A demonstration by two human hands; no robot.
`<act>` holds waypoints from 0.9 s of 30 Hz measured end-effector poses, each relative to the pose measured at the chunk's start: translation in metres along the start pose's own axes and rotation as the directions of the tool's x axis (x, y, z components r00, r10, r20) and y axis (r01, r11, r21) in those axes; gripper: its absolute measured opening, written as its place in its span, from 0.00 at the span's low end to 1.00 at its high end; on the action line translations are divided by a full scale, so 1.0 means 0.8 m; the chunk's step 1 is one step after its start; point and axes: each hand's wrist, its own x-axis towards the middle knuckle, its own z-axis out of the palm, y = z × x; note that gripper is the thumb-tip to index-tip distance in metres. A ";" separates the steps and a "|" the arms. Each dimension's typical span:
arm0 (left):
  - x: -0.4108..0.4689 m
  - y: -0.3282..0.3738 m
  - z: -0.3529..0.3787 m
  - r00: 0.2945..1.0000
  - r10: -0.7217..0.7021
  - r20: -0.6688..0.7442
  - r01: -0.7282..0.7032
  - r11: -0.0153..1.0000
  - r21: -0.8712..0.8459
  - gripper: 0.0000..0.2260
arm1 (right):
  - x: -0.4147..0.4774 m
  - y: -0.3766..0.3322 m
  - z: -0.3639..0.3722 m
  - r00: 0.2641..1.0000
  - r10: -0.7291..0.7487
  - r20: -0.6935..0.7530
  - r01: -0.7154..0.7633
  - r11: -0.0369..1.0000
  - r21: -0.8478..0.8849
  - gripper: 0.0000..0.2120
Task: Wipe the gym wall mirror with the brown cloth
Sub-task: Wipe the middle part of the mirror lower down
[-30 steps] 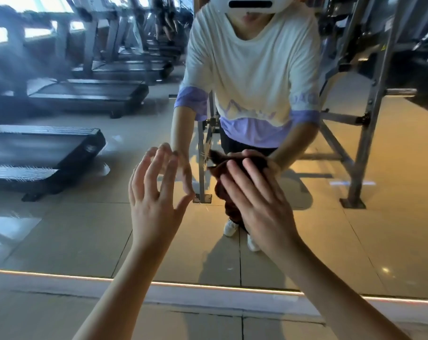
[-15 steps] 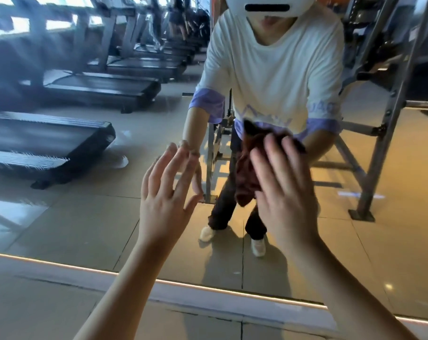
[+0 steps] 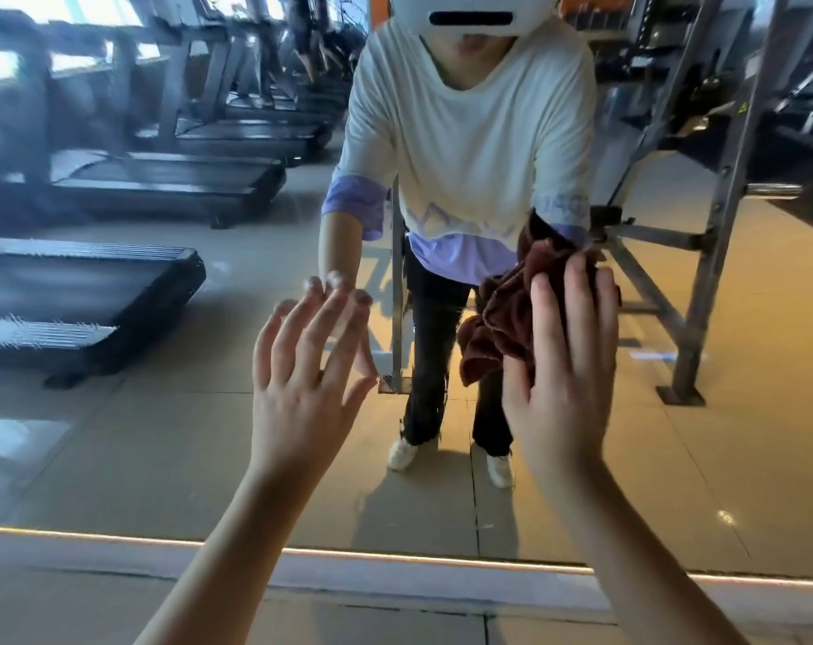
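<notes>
Two bare forearms reach up from the bottom edge, one hand each. Grey tiled floor (image 3: 330, 619) lies under them, smooth, with thin joints. One thin glowing orange strip (image 3: 395, 554) runs along the foot of the glass.

Left hand (image 3: 302, 393): fingers spread wide and straight, holding nothing, fingertips (image 3: 337, 295) touching the glass where they meet their own reflection.

Right hand (image 3: 565, 384): fingers straight and close together, palm flat, pressing the one rust-brown terry cloth (image 3: 497, 323) against the large flat gym wall mirror (image 3: 153, 458). The cloth is soft, nappy and crumpled. It bunches out from under the palm on the left side and above the fingertips, and a lobe hangs down beside the thumb. It sits on the glass right of centre, just beside the left hand but apart from it.

The mirror is one pane, glossy, with hazy streaks at left.

Reflected in it:
- One person in a cream T-shirt (image 3: 470, 146) with lilac hem and cuffs, dark trousers and two white shoes (image 3: 402, 453).
- One grey steel rack (image 3: 721, 253) on the right, with square tube posts, a row of holes and a flat foot plate.
- At least three black treadmills (image 3: 83, 290) on the left, with ribbed decks; the ones further back blur, so I cannot count them.
- Bright windows behind them.
</notes>
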 end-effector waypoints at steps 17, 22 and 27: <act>-0.003 -0.008 0.006 0.999 0.026 -0.044 -0.027 0.999 -0.022 0.29 | -0.028 -0.059 0.045 0.942 -0.303 0.144 0.309 0.951 -0.020 0.20; -0.003 -0.013 0.001 1.000 0.011 -0.028 -0.013 0.999 -0.051 0.34 | -0.031 -0.028 0.022 0.976 -0.191 0.106 0.201 0.975 -0.096 0.19; -0.003 -0.031 -0.009 0.996 -0.086 -0.015 0.086 0.996 -0.025 0.41 | -0.031 -0.051 0.031 0.998 0.043 0.051 -0.041 0.998 -0.048 0.26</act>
